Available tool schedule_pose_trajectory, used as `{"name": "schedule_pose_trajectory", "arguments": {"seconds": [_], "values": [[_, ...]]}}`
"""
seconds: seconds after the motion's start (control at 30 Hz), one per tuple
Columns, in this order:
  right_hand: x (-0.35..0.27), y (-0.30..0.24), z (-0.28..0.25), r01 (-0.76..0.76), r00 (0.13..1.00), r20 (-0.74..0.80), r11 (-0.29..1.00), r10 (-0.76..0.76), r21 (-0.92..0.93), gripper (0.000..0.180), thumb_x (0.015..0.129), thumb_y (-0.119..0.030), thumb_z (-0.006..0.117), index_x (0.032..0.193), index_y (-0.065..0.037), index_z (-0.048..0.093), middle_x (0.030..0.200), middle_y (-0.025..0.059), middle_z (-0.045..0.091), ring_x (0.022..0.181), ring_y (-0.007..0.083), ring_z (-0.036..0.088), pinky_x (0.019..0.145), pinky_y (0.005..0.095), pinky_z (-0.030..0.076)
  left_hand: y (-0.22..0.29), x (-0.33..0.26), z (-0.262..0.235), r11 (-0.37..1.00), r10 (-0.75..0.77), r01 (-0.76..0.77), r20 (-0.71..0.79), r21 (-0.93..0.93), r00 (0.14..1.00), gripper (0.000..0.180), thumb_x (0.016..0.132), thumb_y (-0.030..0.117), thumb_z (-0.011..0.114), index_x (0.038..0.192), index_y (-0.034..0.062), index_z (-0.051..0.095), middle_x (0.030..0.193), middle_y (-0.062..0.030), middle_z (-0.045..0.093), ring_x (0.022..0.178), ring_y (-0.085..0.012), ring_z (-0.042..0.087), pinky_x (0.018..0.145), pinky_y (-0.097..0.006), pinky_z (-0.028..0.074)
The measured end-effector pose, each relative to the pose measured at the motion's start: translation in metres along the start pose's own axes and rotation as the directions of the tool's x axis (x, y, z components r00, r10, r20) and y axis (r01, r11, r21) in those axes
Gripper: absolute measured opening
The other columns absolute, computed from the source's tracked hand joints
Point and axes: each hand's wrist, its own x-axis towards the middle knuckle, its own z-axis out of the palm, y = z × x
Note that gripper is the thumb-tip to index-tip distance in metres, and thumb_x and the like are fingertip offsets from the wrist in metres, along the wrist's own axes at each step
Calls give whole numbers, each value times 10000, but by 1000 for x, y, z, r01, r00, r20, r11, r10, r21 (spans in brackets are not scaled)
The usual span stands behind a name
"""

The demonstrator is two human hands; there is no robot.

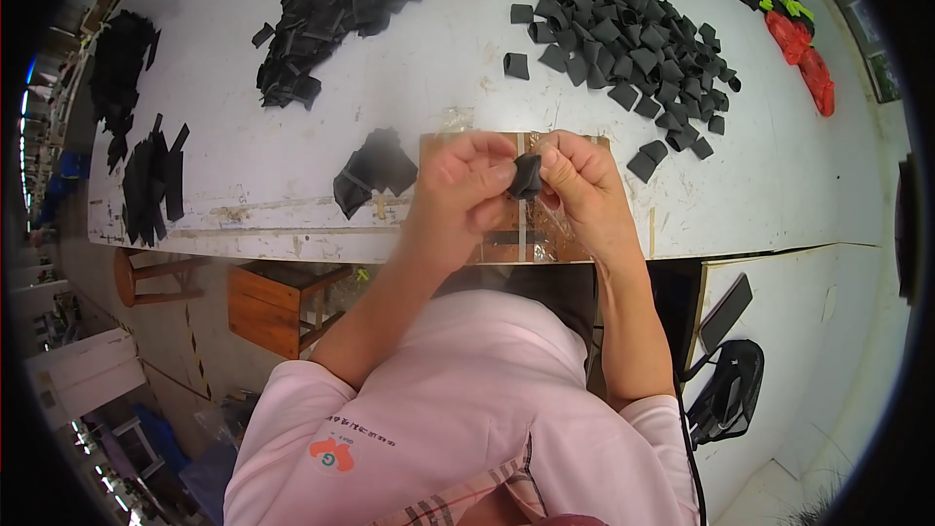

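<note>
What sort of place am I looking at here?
Probably a workshop or factory floor for handwork: a broad white worktable bears a large heap of similar black pieces, the left hand and right hand hold a small black piece, and wooden stools stand nearby.

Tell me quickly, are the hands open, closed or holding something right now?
Left hand: closed, holding the small black piece.
Right hand: closed, holding the same piece.

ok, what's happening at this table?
A person's left hand and right hand hold a small black piece between them, above a brown board at the near edge of the white table. A small dark heap lies left of the board; two larger black piles, far left and far right, lie beyond.
</note>
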Motion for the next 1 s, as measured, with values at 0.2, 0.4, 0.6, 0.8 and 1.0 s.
{"name": "schedule_pose_trajectory", "arguments": {"seconds": [0.2,0.4,0.6,0.8,1.0], "values": [[-10,-7,11,242,887,-205,793,-414,-559,166,790,-159,566,780,3,537,642,43,490,559,99,468,483,231,366,18,9,20,62,568,-562,434,825,700,275,705,-8,583,975,1,535,761,-56,573,616,-136,518,529,-221,412],[-20,-14,25,419,782,29,489,-623,-765,282,629,-102,691,856,-12,549,760,94,532,635,210,510,523,289,426,10,2,20,284,623,-571,305,770,721,116,762,6,568,874,-16,547,810,-67,563,702,-125,509,661,-217,412],[-13,-16,29,385,729,59,338,-682,-859,169,647,-12,636,798,-23,561,709,68,515,614,221,502,509,301,412,10,-4,17,801,530,-457,-102,386,842,83,839,58,508,860,-23,514,828,-87,545,756,-117,503,724,-238,417],[-10,-2,16,440,724,77,373,-686,-817,120,647,18,618,750,-16,569,647,73,491,576,212,482,487,308,388,1,-8,10,788,509,-412,-109,457,854,66,815,35,539,871,-2,539,790,-8,547,723,-54,488,676,-176,389],[-14,-18,18,344,830,25,476,-557,-810,81,657,4,621,724,-12,579,604,68,477,554,212,475,487,301,377,2,-9,6,753,521,-412,-82,513,850,66,838,56,509,845,-7,527,821,-62,539,730,-88,468,697,-215,383]]}}
